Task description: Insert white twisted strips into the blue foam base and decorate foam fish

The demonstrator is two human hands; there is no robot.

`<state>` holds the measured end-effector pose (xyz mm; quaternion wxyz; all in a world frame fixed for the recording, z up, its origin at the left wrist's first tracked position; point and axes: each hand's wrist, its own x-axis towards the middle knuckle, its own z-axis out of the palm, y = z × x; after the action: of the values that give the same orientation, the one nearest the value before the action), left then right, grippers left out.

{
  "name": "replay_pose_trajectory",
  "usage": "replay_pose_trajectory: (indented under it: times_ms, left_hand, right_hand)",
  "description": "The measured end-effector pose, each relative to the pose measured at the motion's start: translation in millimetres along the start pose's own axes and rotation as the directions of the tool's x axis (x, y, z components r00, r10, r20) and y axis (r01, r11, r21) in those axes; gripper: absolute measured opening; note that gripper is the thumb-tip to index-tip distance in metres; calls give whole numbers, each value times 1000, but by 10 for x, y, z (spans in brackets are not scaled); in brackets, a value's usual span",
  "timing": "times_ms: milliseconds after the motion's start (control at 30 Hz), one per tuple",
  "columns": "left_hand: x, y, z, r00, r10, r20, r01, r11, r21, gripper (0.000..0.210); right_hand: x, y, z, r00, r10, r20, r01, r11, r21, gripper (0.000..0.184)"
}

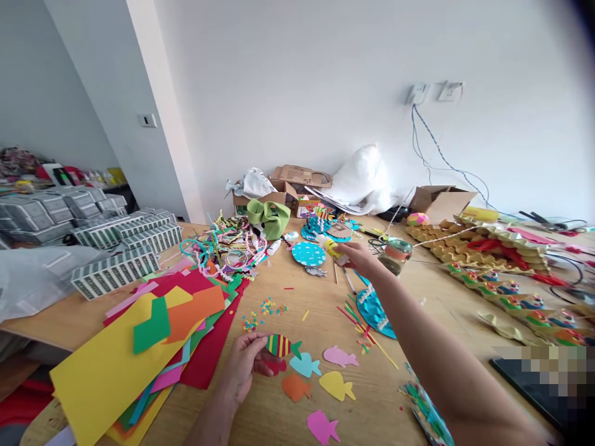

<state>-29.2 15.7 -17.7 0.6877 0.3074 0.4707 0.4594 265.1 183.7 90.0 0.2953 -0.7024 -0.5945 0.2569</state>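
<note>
Overall, wooden table (320, 291) cluttered with coloured paper (139, 347); white wall (325, 74) behind

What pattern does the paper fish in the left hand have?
Stripes of green, yellow and red on the paper fish, seen in the head view.

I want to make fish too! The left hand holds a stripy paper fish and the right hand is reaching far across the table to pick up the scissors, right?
Not quite. The head view shows the left hand holding the stripy paper fish, and the right hand does reach far across the table, but its fingers grip a small yellow-and-white object, not scissors.
</note>
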Motion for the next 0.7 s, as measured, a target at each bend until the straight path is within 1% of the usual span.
replay_pose_trajectory:
  times_ms: [33, 67, 100, 133, 167, 200, 233, 300, 367, 433, 533, 600, 700]
  left_hand:
    - [-2, 1, -1, 1000, -1, -6, 1, 1000, -10, 40]
    - [-4, 1, 0, 1000, -4, -7, 4, 1000, -17, 39]
    - [-5, -1, 1, 1000, -5, -7, 5, 1000, -22, 38]
    - [-5, -5, 2, 1000, -5, -6, 4, 1000, -25, 37]
    - [-4, -10, 4, 1000, -2, -3, 2, 1000, -24, 36]
    - [-2, -15, 6, 1000, 1, 0, -1, 1000, -21, 35]
    - [0, -20, 8, 1000, 6, 4, -6, 1000, -16, 34]
    - [7, -26, 9, 1000, 12, 7, -12, 1000, -7, 32]
    - [14, -27, 6, 1000, 14, 11, -14, 1000, -5, 30]
    - [19, -24, 0, 1000, 17, 14, -17, 1000, -9, 29]
    - [18, -16, -5, 999, 37, 25, -37, 999, -18, 26]
    - [11, -8, -2, 998, 48, 30, -48, 999, -21, 26]
    - [1, 3, 5, 998, 54, 16, -53, 998, -25, 26]
  right_hand:
    - [-133, 20, -5, 997, -54, 60, 46, 990, 130, 31]
    - [-270, 50, -4, 983, -123, 134, 49, 889, 455, 27]
    - [-405, 87, 0, 963, -170, 211, -19, 735, 678, 24]
    - [-533, 123, 4, 943, -183, 279, -115, 606, 787, 21]
    - [-650, 155, 7, 928, -181, 325, -190, 519, 834, 19]
    - [-755, 180, 8, 922, -172, 347, -239, 455, 858, 18]
    - [-845, 196, 7, 917, -160, 364, -272, 416, 868, 17]
    - [-987, 207, 1, 907, -159, 390, -308, 380, 872, 16]
    - [-1089, 204, -4, 890, -187, 415, -332, 356, 873, 17]
    - [-1168, 201, -3, 877, -209, 433, -355, 324, 877, 19]
    - [-1262, 207, 15, 869, -198, 454, -395, 277, 876, 22]
    - [-1312, 207, 37, 876, -176, 448, -403, 242, 883, 22]
    - [-1375, 182, 84, 913, -120, 389, -370, 153, 916, 19]
